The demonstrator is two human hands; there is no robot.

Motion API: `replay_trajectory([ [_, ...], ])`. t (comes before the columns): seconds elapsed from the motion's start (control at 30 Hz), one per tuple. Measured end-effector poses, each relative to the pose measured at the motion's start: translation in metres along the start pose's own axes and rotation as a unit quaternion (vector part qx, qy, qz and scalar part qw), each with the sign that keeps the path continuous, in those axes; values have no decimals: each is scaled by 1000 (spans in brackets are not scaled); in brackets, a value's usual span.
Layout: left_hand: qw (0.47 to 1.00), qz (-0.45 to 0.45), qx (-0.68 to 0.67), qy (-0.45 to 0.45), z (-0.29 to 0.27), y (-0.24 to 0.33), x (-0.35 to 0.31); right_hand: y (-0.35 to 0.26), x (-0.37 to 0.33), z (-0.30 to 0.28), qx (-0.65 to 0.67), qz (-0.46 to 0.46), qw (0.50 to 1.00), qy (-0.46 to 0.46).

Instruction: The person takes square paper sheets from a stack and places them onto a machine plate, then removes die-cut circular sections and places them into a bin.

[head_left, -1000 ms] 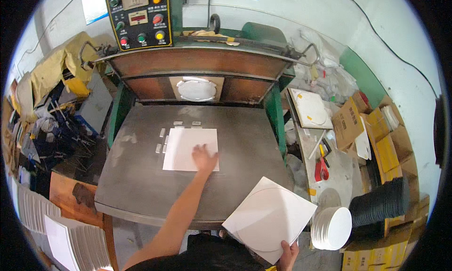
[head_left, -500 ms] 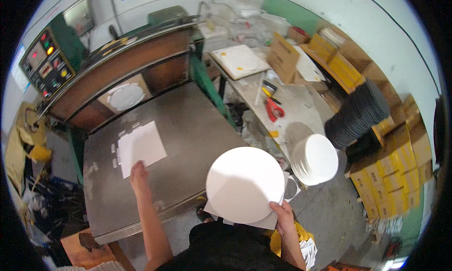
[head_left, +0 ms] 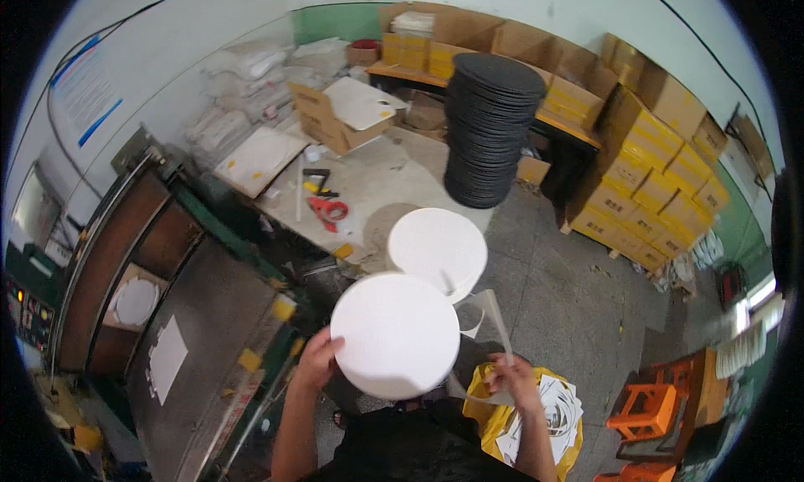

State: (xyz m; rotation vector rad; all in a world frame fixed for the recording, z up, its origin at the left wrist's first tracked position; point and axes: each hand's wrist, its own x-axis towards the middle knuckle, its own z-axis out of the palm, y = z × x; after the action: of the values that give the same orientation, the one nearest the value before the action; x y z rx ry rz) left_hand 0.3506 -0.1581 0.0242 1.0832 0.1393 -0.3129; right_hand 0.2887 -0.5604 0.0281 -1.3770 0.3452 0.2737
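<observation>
My left hand point(head_left: 316, 360) grips the left edge of a round white disc point(head_left: 394, 335) in front of my body. In my right hand point(head_left: 512, 381) is a thin white offcut frame point(head_left: 497, 319), blurred by motion, the leftover edging around a cut-out circle. Below that hand stands a yellow bag point(head_left: 479, 413), with white paper scraps point(head_left: 559, 419) inside it. Just beyond the disc I hold, a stack of white discs point(head_left: 437, 243) rests at the table's near corner. A white sheet point(head_left: 169, 360) lies on the machine bed point(head_left: 230, 331) to the left.
The worktable point(head_left: 402, 168) bears a red tape dispenser point(head_left: 328, 214) and an open carton point(head_left: 322, 122). A tall stack of black discs point(head_left: 492, 130) rises behind it. Taped cartons point(head_left: 645, 189) are piled at the right, with orange stools point(head_left: 645, 409) nearer.
I have turned right, away from the machine. My left hand has left the sheet on the bed and taken the disc; my right hand has drawn the offcut frame away from it.
</observation>
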Motion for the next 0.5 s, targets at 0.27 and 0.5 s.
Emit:
replay_trajectory([
  [0.27, 983, -13, -182, 1, 63, -48, 200, 25, -37, -163, -521, -65, 750, 402],
  [0.5, 975, -71, -184, 98, 103, -92, 237, 210, -41, -229, -587, 239, 636, 440],
])
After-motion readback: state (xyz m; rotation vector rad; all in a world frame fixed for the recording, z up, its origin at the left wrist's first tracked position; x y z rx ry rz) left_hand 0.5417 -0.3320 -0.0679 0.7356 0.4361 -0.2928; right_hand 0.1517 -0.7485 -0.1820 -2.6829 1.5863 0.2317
